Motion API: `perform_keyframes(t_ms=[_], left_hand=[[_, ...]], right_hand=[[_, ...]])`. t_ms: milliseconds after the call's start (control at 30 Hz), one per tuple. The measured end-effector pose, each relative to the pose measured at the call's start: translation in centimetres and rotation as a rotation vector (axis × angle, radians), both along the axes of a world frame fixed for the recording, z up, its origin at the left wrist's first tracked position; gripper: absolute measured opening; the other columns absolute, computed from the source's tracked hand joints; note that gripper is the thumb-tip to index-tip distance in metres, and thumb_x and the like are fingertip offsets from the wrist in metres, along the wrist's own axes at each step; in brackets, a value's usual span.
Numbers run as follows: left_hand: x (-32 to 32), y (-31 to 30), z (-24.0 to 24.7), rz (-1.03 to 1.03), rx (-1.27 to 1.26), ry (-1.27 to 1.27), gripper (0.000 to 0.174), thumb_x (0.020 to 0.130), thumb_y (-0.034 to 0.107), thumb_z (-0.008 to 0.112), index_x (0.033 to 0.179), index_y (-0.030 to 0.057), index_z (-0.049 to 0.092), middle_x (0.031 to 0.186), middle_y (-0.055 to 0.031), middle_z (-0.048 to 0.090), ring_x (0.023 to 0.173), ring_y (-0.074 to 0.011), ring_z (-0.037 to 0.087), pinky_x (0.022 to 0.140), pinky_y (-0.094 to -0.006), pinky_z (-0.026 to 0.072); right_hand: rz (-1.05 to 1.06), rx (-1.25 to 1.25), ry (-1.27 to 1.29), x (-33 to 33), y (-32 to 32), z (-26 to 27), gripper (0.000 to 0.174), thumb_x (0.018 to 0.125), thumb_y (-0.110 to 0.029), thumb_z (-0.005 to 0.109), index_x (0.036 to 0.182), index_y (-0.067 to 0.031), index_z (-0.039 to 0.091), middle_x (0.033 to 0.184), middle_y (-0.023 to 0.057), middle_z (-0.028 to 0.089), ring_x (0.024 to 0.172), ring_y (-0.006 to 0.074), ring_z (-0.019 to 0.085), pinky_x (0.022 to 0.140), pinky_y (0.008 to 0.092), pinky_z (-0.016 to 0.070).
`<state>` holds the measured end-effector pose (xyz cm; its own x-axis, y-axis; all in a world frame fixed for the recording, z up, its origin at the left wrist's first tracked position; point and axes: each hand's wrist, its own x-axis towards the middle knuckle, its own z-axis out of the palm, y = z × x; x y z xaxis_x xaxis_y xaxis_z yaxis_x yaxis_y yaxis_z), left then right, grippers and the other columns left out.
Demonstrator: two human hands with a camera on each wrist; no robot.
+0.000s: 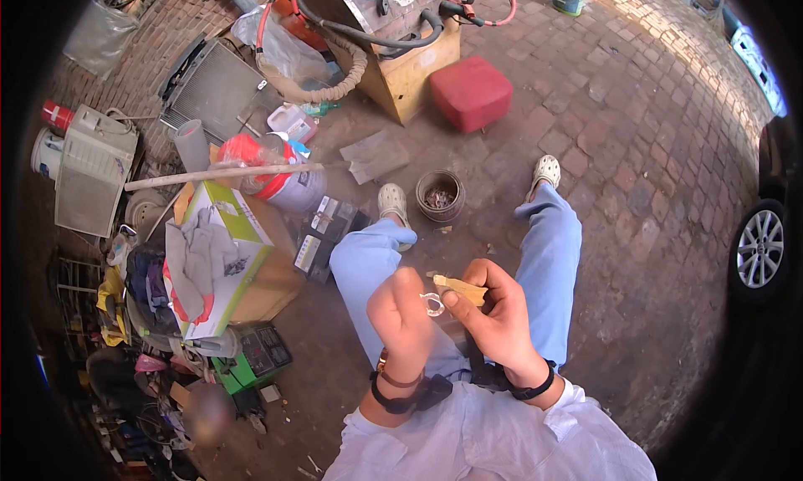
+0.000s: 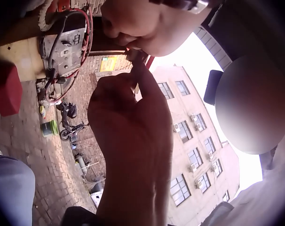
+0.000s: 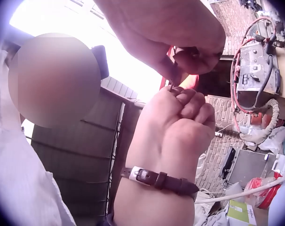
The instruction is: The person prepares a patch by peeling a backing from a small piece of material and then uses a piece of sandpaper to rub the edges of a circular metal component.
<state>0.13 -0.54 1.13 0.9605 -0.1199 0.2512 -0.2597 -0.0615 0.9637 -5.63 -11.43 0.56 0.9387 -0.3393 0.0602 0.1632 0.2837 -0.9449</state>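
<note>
- Pale shirt (image 1: pixel 502 439) nearest, head view: our right hand (image 1: pixel 502 318) pinches a tan piece (image 1: pixel 462 289); our curled left hand (image 1: pixel 401 314) holds a clear ring (image 1: pixel 428 297) beside it.
- Left wrist view: fingertips close together, we appear mid-handling.
- Right wrist view: grip half-hidden; next move calls for steady fingers, we judge.

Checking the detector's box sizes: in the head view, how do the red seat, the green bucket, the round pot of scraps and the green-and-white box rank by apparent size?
1. Green-and-white box, partly covered by cloth
2. Red seat
3. Round pot
4. Green bucket, farther off
</note>
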Motion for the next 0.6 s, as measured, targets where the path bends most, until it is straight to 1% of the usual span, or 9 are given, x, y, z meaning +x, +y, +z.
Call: perform_keyframes(t_ms=[67, 100, 200, 267, 333, 367, 433, 500, 600], left_hand=[[-0.4, -0.6, 0.0, -0.009, 0.052, -0.05, 0.037, 0.097, 0.013, 0.044, 0.063, -0.0012, 0.045, 0.052, -0.0036, 0.043, 0.049, -0.0102, 0.036, 0.045, -0.03, 0.0292], [-0.7, -1.4, 0.3, 0.024, 0.058, -0.11, 0.037, 0.097, 0.012, 0.043, 0.063, -0.0005, 0.043, 0.052, -0.0033, 0.042, 0.049, -0.0099, 0.036, 0.045, -0.0297, 0.0289], [-0.3, -0.7, -0.3, 0.03, 0.037, -0.077, 0.036, 0.097, 0.011, 0.043, 0.063, -0.0001, 0.042, 0.052, -0.004, 0.041, 0.048, -0.011, 0.037, 0.045, -0.0297, 0.0292], [0.0, -0.5, 0.0, 0.053, 0.07, -0.076, 0.034, 0.097, 0.01, 0.043, 0.064, 0.0, 0.042, 0.053, -0.0041, 0.041, 0.049, -0.0113, 0.036, 0.045, -0.0294, 0.0294], [-0.3, -0.9, 0.2, -0.002, 0.055, -0.081, 0.033, 0.096, 0.009, 0.042, 0.064, 0.0002, 0.041, 0.053, -0.0032, 0.039, 0.05, -0.0103, 0.035, 0.045, -0.0288, 0.0289], [-0.5, -1.9, 0.3, 0.048, 0.062, -0.179, 0.032, 0.095, 0.009, 0.042, 0.064, 0.0003, 0.041, 0.054, -0.0019, 0.039, 0.052, -0.0089, 0.034, 0.045, -0.0284, 0.0286], [-0.3, -0.9, -0.2, 0.034, 0.062, -0.14, 0.031, 0.095, 0.008, 0.042, 0.065, 0.0002, 0.041, 0.054, -0.0022, 0.039, 0.051, -0.0093, 0.034, 0.045, -0.0286, 0.029], [0.0, -0.6, -0.4, 0.018, 0.053, -0.113, 0.031, 0.095, 0.008, 0.043, 0.065, 0.0, 0.041, 0.054, -0.0025, 0.04, 0.051, -0.0097, 0.035, 0.045, -0.0287, 0.0294], [-0.1, -0.8, -0.4, 0.017, 0.094, -0.096, 0.032, 0.095, 0.009, 0.043, 0.064, -0.0001, 0.04, 0.054, -0.0024, 0.038, 0.051, -0.0099, 0.034, 0.045, -0.0287, 0.0294]], right_hand=[[-0.021, 0.089, -0.016, 0.1, 0.2, 0.6, 0.021, 0.086, -0.002, 0.067, 0.079, -0.0033, 0.047, 0.075, -0.0021, 0.049, 0.068, 0.0026, 0.042, 0.057, 0.0198, 0.0356], [-0.026, 0.092, 0.001, 0.3, 0.3, 1.1, 0.022, 0.086, -0.002, 0.067, 0.078, -0.0035, 0.047, 0.075, -0.0023, 0.049, 0.068, 0.0024, 0.041, 0.057, 0.0197, 0.0354], [-0.012, 0.06, 0.013, 0.2, 0.2, 0.9, 0.022, 0.085, -0.002, 0.067, 0.078, -0.0035, 0.046, 0.074, -0.0023, 0.048, 0.067, 0.003, 0.041, 0.058, 0.0199, 0.0355], [-0.021, 0.054, 0.017, 0.2, 0.2, 0.3, 0.022, 0.085, -0.001, 0.067, 0.078, -0.0034, 0.046, 0.074, -0.0021, 0.047, 0.067, 0.0034, 0.041, 0.058, 0.0201, 0.0356], [-0.017, 0.055, 0.037, 0.2, 0.4, 0.3, 0.022, 0.084, -0.001, 0.067, 0.078, -0.0033, 0.046, 0.074, -0.0018, 0.046, 0.067, 0.0037, 0.041, 0.058, 0.0203, 0.0358], [-0.034, 0.015, -0.013, 0.6, 0.3, 0.5, 0.023, 0.084, 0.0, 0.067, 0.078, -0.0032, 0.046, 0.075, -0.0016, 0.046, 0.068, 0.0039, 0.041, 0.058, 0.0203, 0.0356], [-0.056, -0.027, -0.065, 0.7, 0.3, 0.5, 0.023, 0.083, 0.001, 0.068, 0.078, -0.0031, 0.046, 0.075, -0.0013, 0.045, 0.069, 0.0042, 0.041, 0.058, 0.0202, 0.0353], [-0.031, -0.001, -0.008, 0.5, 0.3, 0.0, 0.023, 0.082, 0.001, 0.068, 0.077, -0.0031, 0.046, 0.077, -0.0009, 0.046, 0.07, 0.0042, 0.041, 0.059, 0.0203, 0.0354], [-0.052, 0.038, -0.036, 0.7, 0.5, 0.2, 0.023, 0.083, 0.0, 0.068, 0.077, -0.003, 0.046, 0.076, -0.0009, 0.046, 0.07, 0.0044, 0.041, 0.059, 0.0206, 0.0361]])
